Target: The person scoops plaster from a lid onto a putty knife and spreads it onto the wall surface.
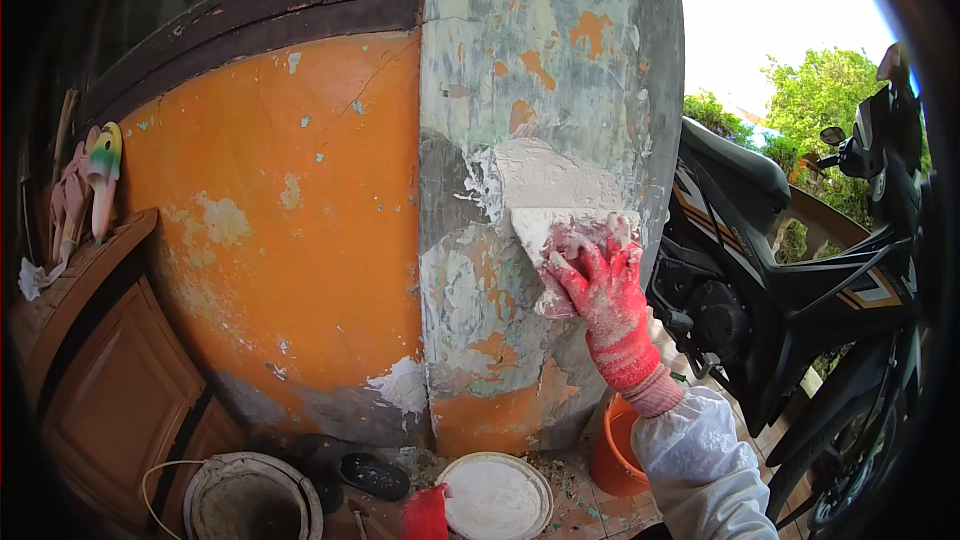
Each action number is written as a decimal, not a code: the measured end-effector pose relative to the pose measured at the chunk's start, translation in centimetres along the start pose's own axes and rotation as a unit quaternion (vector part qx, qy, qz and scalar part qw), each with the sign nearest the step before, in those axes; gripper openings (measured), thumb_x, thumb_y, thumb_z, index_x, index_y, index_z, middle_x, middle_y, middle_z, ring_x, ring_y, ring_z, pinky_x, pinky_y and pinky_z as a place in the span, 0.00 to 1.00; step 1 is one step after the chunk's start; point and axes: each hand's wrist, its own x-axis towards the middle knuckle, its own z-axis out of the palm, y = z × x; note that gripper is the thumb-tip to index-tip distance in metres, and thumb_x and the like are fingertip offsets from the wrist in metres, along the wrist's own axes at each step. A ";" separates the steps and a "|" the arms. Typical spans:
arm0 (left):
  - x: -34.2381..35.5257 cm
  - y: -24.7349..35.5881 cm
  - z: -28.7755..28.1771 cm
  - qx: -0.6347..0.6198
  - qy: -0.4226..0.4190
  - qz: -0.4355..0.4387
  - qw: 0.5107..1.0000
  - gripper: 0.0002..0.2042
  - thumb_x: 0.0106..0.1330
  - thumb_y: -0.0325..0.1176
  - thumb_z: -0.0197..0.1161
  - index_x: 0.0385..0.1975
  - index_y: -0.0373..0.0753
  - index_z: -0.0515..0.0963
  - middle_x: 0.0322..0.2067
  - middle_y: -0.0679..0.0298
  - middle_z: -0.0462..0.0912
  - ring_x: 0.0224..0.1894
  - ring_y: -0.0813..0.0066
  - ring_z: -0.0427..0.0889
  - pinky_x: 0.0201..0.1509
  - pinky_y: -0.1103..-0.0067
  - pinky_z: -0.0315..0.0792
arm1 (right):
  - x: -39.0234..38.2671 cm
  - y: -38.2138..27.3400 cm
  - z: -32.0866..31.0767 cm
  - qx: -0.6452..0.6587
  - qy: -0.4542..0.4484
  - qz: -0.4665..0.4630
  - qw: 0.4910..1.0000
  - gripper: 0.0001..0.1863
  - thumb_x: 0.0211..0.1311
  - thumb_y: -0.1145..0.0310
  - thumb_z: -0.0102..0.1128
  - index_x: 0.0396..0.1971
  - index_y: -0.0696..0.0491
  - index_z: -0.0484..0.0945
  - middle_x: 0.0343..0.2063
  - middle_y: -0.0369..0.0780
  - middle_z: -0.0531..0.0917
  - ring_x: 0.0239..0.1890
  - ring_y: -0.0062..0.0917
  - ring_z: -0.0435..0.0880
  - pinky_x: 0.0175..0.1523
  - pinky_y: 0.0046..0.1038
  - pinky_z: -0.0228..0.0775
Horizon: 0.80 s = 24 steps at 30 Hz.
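Note:
My right hand (pixel 610 305), in a red glove smeared with white, is closed around a wide putty spreader (pixel 560 298). The spreader's broad upper edge lies against the pillar (pixel 470 310), just below a fresh patch of white putty (pixel 555 175). Low in the picture, my left hand (pixel 426 514), also red-gloved, is at the left rim of a shallow round white lid (pixel 546 500) bearing white paste. Its thumb side meets the rim; the other fingers are hidden. Old grey, green and orange paint flakes around the putty.
Left of the pillar is an orange wall (pixel 330 170) beside a wooden cabinet (pixel 120 360). A paint-stained bucket (pixel 305 500), dark shoes (pixel 375 476) and an orange bucket (pixel 610 465) stand on the debris-strewn floor. A black motorcycle (pixel 730 310) is close on the right.

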 end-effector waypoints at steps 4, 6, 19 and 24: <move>-0.3 1.3 0.4 0.028 0.000 0.013 1.000 0.13 0.68 0.36 0.53 0.41 0.34 0.79 0.36 0.61 0.83 0.38 0.76 0.77 0.45 0.77 0.71 | 4.2 1.3 -1.9 -0.065 0.055 0.066 0.994 0.27 0.53 0.66 0.52 0.57 0.39 0.69 0.54 0.40 0.69 0.64 0.49 0.60 0.63 0.52 0.49; -0.3 0.7 0.3 0.072 -0.001 0.054 0.996 0.13 0.69 0.36 0.52 0.41 0.34 0.79 0.36 0.59 0.83 0.39 0.73 0.78 0.45 0.76 0.71 | 5.5 0.8 -1.9 -0.097 0.049 0.067 0.992 0.27 0.54 0.66 0.51 0.57 0.40 0.68 0.55 0.41 0.69 0.64 0.48 0.60 0.63 0.53 0.49; -0.5 1.6 -0.3 0.170 -0.016 0.069 0.983 0.12 0.70 0.32 0.49 0.43 0.34 0.78 0.37 0.58 0.82 0.41 0.68 0.80 0.47 0.74 0.71 | -2.8 -1.1 -1.2 0.031 -0.055 0.000 0.998 0.27 0.54 0.66 0.52 0.57 0.40 0.67 0.56 0.42 0.67 0.62 0.51 0.61 0.64 0.59 0.44; -0.2 -1.6 0.4 -0.172 -0.001 -0.017 0.985 0.10 0.69 0.27 0.50 0.43 0.30 0.77 0.40 0.61 0.81 0.42 0.71 0.78 0.49 0.77 0.72 | -1.3 3.4 -1.7 0.039 0.004 0.150 0.988 0.30 0.51 0.68 0.55 0.59 0.39 0.66 0.57 0.41 0.67 0.64 0.48 0.59 0.64 0.55 0.48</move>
